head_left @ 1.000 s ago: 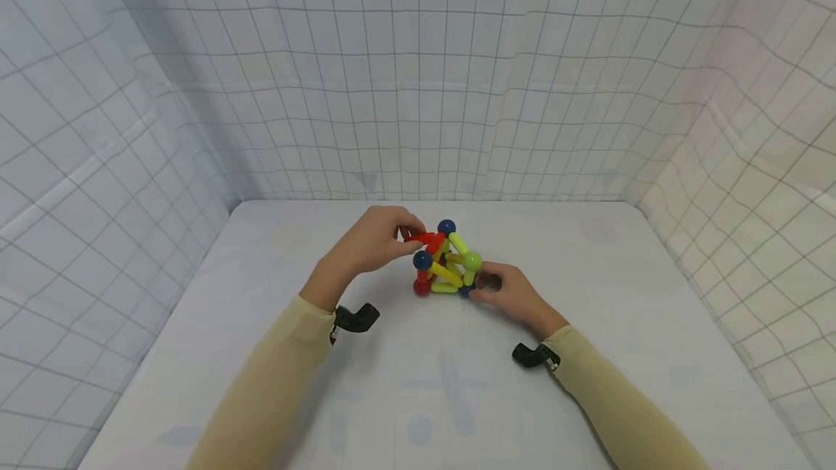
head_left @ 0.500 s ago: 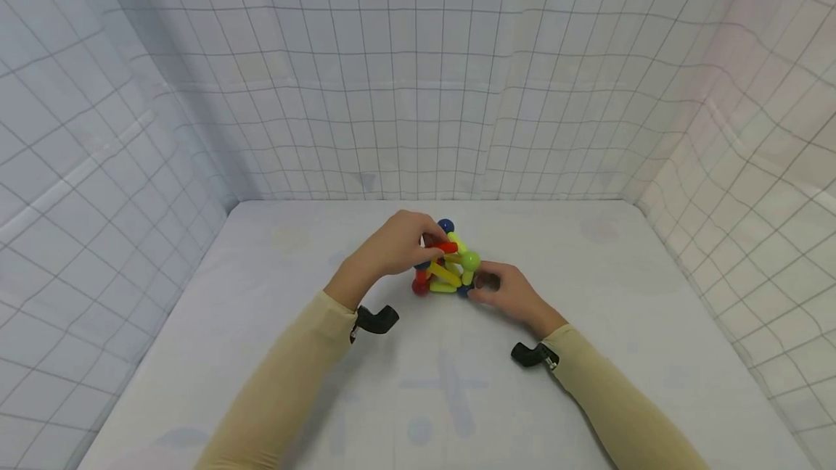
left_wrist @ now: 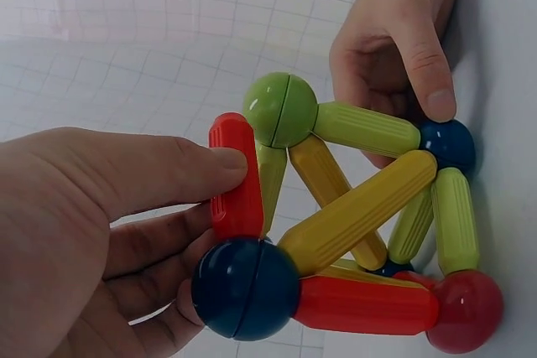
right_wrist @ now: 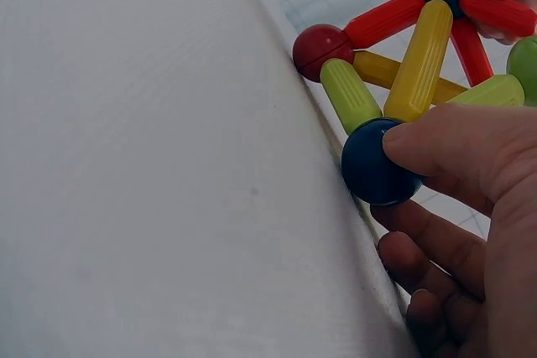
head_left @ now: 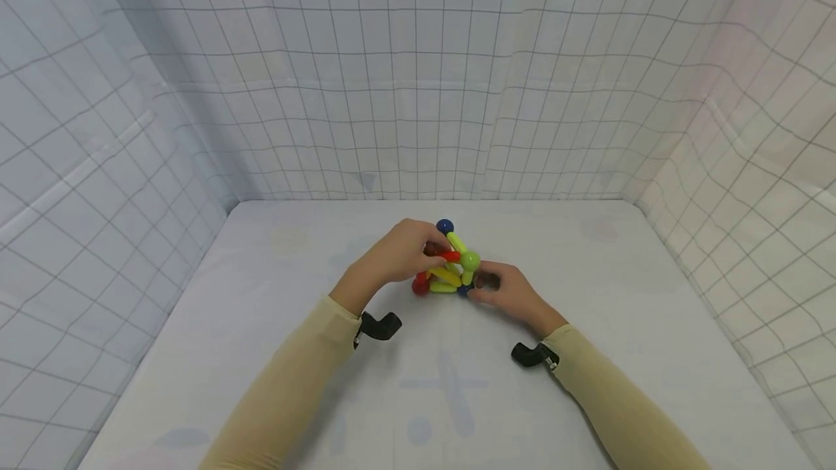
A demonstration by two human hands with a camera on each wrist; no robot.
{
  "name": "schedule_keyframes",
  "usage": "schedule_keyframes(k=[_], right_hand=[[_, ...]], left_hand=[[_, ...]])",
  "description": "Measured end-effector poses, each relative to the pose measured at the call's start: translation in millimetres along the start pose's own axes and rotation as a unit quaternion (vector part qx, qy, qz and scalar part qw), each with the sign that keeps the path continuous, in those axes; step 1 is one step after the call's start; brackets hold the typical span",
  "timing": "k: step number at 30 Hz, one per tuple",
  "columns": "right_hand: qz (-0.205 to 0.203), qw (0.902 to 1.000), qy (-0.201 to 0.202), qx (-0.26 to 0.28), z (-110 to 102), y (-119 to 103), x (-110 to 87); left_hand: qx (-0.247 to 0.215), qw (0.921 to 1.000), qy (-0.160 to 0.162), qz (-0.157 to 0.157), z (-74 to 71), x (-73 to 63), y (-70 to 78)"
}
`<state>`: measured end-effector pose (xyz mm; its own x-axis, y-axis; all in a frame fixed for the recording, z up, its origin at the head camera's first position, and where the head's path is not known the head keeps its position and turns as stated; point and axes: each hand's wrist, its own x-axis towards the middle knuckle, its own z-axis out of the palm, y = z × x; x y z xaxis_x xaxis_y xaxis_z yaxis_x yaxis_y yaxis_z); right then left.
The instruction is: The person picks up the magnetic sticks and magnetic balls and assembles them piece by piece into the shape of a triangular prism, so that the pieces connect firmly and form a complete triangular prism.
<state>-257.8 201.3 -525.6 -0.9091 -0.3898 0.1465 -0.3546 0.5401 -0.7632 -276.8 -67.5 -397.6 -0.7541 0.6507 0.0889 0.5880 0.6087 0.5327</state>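
A frame of magnetic rods and balls stands on the table, with rods in red, yellow and lime. My left hand (head_left: 401, 249) pinches a red rod (left_wrist: 235, 178) between thumb and fingers at the top of the frame. One end of that rod meets a blue ball (left_wrist: 246, 288); its other end lies beside a lime-green ball (left_wrist: 280, 110), and contact there is unclear. My right hand (head_left: 509, 289) holds a lower blue ball (right_wrist: 382, 162) between thumb and fingers. A red ball (head_left: 421, 286) sits at the frame's lower left corner. The left hand hides part of the frame in the head view.
The white table (head_left: 451, 405) carries faint bluish markings near its front. White grid-patterned curtains (head_left: 444, 93) hang behind the table and at both sides. A dark wrist mount (head_left: 381, 326) sits on the left wrist, another mount (head_left: 535, 355) on the right.
My left hand has carried the red rod rightward and slightly nearer to me, from the frame's left side to beside the lime-green ball. The right hand keeps its place at the lower blue ball.
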Motion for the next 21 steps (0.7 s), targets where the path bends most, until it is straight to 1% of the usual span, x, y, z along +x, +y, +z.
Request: schedule_keyframes(k=[8,15,21], right_hand=[[-0.005,1.0,0.002,-0.003,-0.3,-0.8,-0.3],[-0.003,1.0,0.001,0.003,0.0,-0.8,-0.3],[-0.002,1.0,0.002,0.005,0.4,1.2,0.0]], left_hand=[[0.018,0.9998,-0.009,0.008,2.8,2.0,1.0],[0.022,0.9996,-0.016,-0.001,3.4,2.5,3.3],[0.027,0.9995,-0.017,0.002,3.9,2.3,4.0]])
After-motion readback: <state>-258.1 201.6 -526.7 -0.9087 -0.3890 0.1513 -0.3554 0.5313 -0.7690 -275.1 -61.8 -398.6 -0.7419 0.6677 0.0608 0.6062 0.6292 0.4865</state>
